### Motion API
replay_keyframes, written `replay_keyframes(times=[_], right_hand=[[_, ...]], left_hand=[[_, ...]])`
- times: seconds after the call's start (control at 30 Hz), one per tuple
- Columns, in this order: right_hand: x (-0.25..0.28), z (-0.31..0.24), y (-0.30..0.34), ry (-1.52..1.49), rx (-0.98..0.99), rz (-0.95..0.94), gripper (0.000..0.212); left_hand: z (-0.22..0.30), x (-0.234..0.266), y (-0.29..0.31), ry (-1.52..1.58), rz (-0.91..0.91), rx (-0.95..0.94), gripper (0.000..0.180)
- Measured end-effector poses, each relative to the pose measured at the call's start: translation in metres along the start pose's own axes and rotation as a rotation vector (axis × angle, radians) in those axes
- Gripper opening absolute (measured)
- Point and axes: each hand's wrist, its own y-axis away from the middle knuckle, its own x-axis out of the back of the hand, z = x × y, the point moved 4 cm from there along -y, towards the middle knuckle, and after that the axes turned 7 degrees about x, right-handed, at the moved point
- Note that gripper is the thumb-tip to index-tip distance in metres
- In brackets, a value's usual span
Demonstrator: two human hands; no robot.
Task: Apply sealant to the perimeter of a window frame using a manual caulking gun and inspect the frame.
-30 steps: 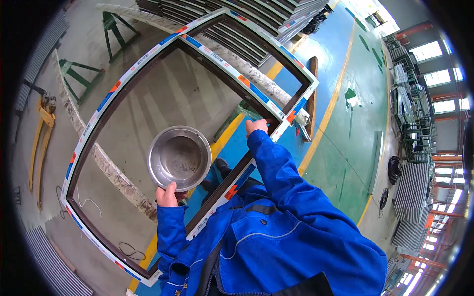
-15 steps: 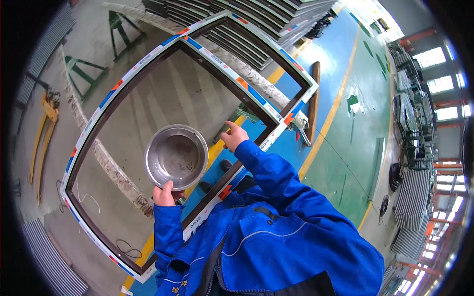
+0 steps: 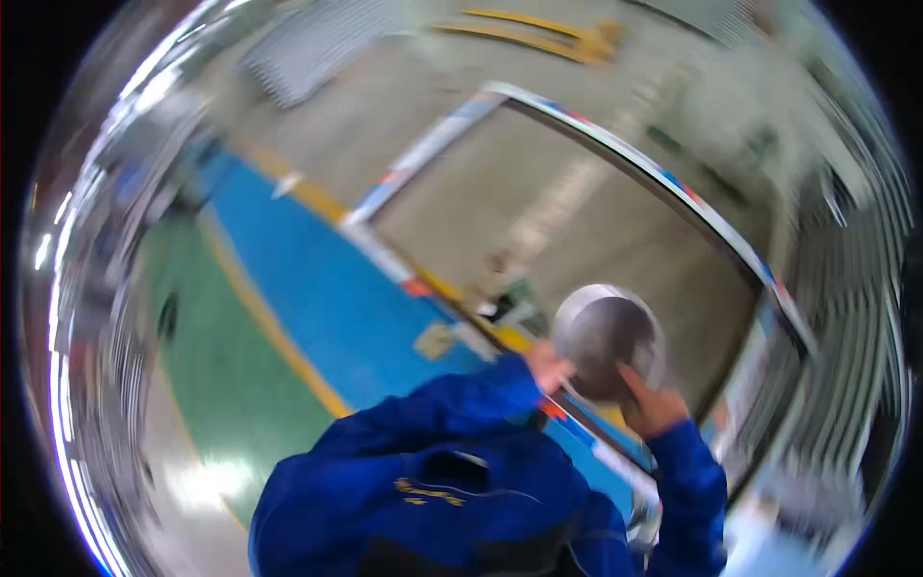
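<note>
Both hands, left point(image 3: 546, 365) and right point(image 3: 654, 404), grip one steel bowl point(image 3: 606, 338) above one large rectangular frame point(image 3: 615, 154).

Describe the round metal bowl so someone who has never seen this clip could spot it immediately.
Find the large white-edged rectangular frame lying over the grey concrete floor. Near its lower corner, above the blue sleeves, sits the bowl, with the left hand and right hand at its rim. It is the only round, shiny grey thing there.

One round metal bowl point(image 3: 606, 338), two bare hands, left hand point(image 3: 544, 365) and right hand point(image 3: 652, 404), one large rectangular frame point(image 3: 615, 144)
</note>
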Motion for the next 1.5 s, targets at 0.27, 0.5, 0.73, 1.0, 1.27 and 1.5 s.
replay_keyframes(times=[0.27, 0.5, 0.73, 1.0, 1.27, 1.5], right_hand=[[-0.093, 0.061, -0.024, 0.095, 0.241, -0.356, 0.079], [-0.117, 0.080, -0.044, -0.193, 0.339, -0.366, 0.085], [-0.105, -0.010, -0.044, 0.133, 0.376, -0.436, 0.088], [-0.123, -0.098, -0.020, 0.351, 0.435, -0.282, 0.085], [-0.140, -0.145, -0.010, 0.498, 0.982, 0.003, 0.077], [-0.155, -0.160, -0.034, 0.498, 0.574, -0.381, 0.082]], left_hand=[[-0.081, -0.047, 0.054, 0.312, 0.315, 0.187, 0.033], [-0.085, -0.041, 0.089, 0.149, 0.380, 0.302, 0.049], [-0.105, -0.020, 0.138, 0.227, 0.502, 0.185, 0.039], [-0.095, 0.023, 0.236, 0.325, 0.539, 0.221, 0.029], [-0.068, 0.038, 0.319, 0.617, 0.517, 0.180, 0.030], [-0.103, 0.039, 0.328, 0.407, 0.615, 0.365, 0.034]])
